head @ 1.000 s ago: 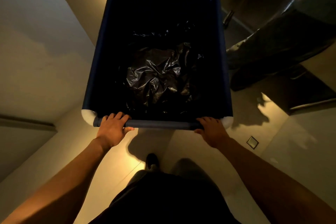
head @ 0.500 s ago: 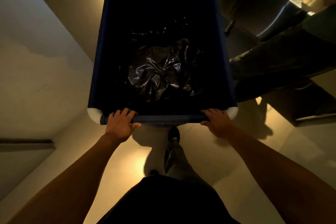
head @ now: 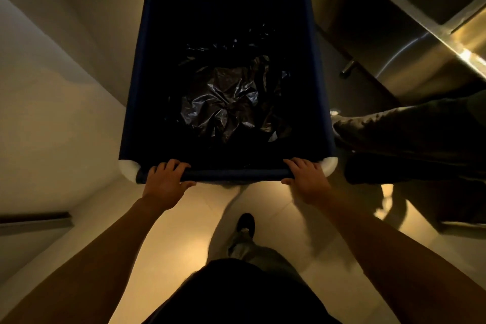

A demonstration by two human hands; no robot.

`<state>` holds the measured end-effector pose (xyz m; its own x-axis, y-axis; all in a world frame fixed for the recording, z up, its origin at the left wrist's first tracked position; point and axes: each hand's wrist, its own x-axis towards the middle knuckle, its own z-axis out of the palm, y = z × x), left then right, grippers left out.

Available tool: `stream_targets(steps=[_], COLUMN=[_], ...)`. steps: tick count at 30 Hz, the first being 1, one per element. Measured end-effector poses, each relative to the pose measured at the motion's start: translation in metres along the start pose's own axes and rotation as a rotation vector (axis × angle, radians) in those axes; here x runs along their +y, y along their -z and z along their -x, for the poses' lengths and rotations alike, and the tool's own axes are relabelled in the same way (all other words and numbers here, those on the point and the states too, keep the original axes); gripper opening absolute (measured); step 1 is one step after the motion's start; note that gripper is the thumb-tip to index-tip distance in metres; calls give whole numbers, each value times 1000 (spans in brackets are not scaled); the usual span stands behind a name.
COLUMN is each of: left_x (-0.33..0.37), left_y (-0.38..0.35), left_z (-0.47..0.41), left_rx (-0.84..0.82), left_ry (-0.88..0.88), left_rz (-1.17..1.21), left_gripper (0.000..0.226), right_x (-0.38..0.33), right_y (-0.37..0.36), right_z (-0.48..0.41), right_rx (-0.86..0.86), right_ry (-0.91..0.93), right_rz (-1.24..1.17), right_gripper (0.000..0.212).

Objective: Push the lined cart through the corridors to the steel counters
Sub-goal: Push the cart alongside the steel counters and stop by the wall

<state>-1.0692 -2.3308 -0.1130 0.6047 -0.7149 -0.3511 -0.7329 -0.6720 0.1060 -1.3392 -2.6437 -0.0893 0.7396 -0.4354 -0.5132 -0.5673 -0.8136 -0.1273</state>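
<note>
The fingers (head: 171, 166) of the left hand (head: 165, 183) were curled over the near rail (head: 236, 174) with the thumb tucked under it. The right hand (head: 306, 180) gripped the same rail close to the opposite corner.

Beyond that rail, the lined cart (head: 136, 73) stood straight ahead of the person in a tight passage. A pale wall (head: 52, 113) was on its left and the steel worktop (head: 447, 42) on its right, so the goal looked nearly reached.

The likeliest mishap was a clipped bystander. A trousered leg (head: 407, 123) lay just beside the cart's near right white corner cap (head: 330, 164), and a small drift to the right would probably strike it. The far right corner could also scrape the worktop's lower frame if the cart veered. The person's own foot (head: 246, 222) was stepping close behind the rail and might kick the cart's base. The dim light made all these gaps harder to judge.

Inside, the deep blue-walled cart held a black plastic liner (head: 226, 105) crumpled on its bottom. Nothing else could be made out in the dark.
</note>
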Motion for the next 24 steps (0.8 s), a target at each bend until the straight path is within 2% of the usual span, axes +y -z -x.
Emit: stream_targets(steps=[24], left_x=[3], left_y=[60], left_z=[-169], left_rx=[92], left_ry=[133], left_rz=[36], left_gripper=[57], right_x=[38], right_y=[137], right_z=[-213], right_rx=[-3], right_ry=[108], right_rz=[177], right_gripper=[63])
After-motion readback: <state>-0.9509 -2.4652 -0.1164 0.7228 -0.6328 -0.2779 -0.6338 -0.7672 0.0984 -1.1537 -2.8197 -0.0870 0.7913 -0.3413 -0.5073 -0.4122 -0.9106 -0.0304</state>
